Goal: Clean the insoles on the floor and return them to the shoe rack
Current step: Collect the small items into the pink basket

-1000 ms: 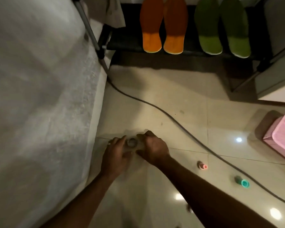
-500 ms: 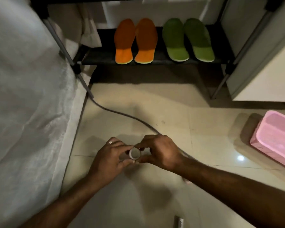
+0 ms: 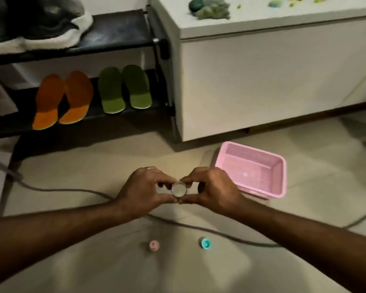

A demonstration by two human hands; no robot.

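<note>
Hands, left (image 3: 145,192) and right (image 3: 215,190), pinch a small round container (image 3: 179,189).

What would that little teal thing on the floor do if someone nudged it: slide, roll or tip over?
The teal cap looks round and small, so a nudge would probably send it rolling or skittering. The floor is glossy tile, which likely gives little grip. It seems to be light plastic, probably easy to pinch, much like the pink cap beside it.

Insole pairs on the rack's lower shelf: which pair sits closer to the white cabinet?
The green insoles. They lie at the shelf's right end beside the white cabinet; the orange insoles lie to their left.
</note>
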